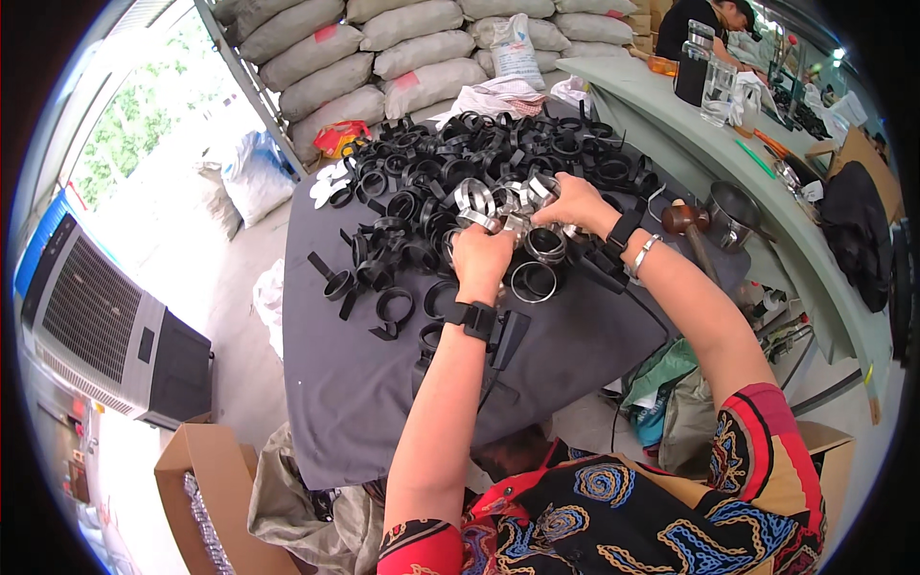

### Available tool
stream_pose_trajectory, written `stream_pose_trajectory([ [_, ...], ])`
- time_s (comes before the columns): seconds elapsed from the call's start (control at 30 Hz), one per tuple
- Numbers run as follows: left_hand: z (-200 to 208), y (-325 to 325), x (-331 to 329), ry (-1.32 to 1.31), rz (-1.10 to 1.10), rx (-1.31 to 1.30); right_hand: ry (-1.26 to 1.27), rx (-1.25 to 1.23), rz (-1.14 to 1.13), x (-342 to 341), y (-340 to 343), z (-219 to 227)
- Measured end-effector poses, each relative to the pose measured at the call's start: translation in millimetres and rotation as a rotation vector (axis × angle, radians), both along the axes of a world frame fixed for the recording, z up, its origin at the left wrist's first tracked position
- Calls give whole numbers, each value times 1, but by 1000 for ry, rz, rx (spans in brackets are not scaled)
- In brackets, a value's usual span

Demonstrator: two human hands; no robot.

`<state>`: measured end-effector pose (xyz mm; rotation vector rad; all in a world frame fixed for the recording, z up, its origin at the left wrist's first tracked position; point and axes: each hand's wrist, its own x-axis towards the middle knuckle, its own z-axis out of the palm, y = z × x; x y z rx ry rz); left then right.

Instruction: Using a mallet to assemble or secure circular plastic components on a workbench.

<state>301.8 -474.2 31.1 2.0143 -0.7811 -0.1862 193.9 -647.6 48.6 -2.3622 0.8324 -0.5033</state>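
A heap of black rings with straight tabs (407,172) covers the far part of the dark cloth-covered table (335,412). Shiny silver metal rings (476,198) lie together at the heap's near middle. My left hand (482,257) is closed with its fingers curled over silver rings at the cluster's left side. At the right side, my right hand (580,203) grips a silver ring between thumb and fingers. The fingertips of both hands are partly hidden among the rings. A larger silver ring (534,300) lies just right of my left hand.
A wooden-handled mallet (685,220) and a dark metal pot (733,213) are at the right. Beyond them runs a long pale-green bench (815,254) with bottles and tools, where another person (692,24) works. Stacked sacks (422,57) stand behind; an air cooler (105,316) stands left, above an open carton (206,450).
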Motion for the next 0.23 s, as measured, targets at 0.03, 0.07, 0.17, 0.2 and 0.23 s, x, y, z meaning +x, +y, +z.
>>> stream_pose_trajectory([
  [0.03, 9, 6, -6, 0, 1, 1, 0, 1, 1, -2, 1, -1],
  [0.07, 18, 10, -11, -52, 8, 82, 4, -30, -22, -4, 0, -5],
  [0.17, 18, 23, -12, -160, 30, 163, 13, -127, -70, -8, 7, -15],
  [0.2, 15, 26, -13, -178, 39, 198, 15, -160, -84, -10, 10, -20],
  [0.23, 15, 30, -12, -201, 51, 231, 13, -194, -94, -9, 13, -23],
])
